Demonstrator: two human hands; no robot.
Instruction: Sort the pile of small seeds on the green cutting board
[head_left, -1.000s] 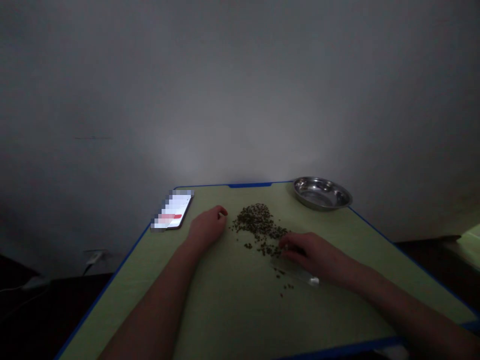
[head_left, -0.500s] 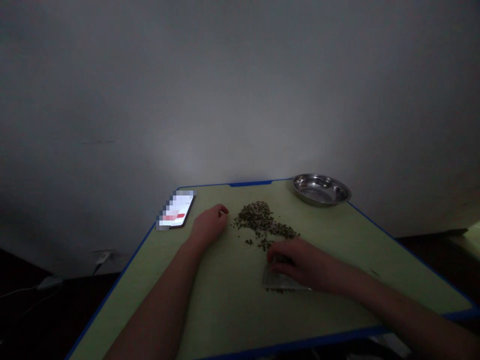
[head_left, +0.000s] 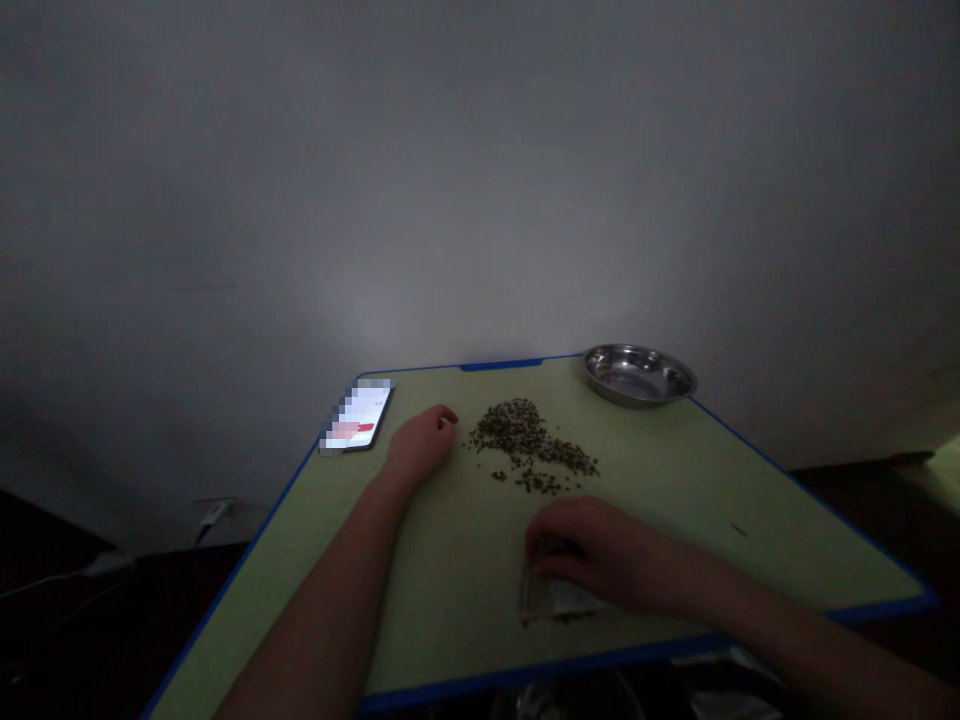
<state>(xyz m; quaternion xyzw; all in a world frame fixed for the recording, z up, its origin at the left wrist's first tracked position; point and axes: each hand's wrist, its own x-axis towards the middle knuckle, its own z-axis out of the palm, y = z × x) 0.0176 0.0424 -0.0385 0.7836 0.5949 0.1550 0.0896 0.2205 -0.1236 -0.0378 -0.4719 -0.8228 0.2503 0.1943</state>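
My right hand (head_left: pixel 581 555) is closed over a clear, flat-sided plastic piece (head_left: pixel 566 600), possibly a box or lid, low on the table near its front edge. A few dark grains show along the piece's near edge. Beyond it lies a loose heap of small dark seeds or beans (head_left: pixel 517 430), with a tail of scattered ones toward the right. Left of this heap, my left hand (head_left: pixel 424 440) rests on the table with its fingers curled in. Whatever its fingers may hold is hidden.
A shallow steel bowl (head_left: pixel 637 375) stands at the back right corner of the pale green table (head_left: pixel 450 600). At the back left lies a phone (head_left: pixel 364 420) with a lit screen. A thin dark sliver (head_left: pixel 739 529) lies at the right. The wall (head_left: pixel 480 200) rises behind the table.
My right hand has drawn the clear plastic piece away from the heap, toward the table's front edge. My left hand has stayed in place. The view has shifted slightly.
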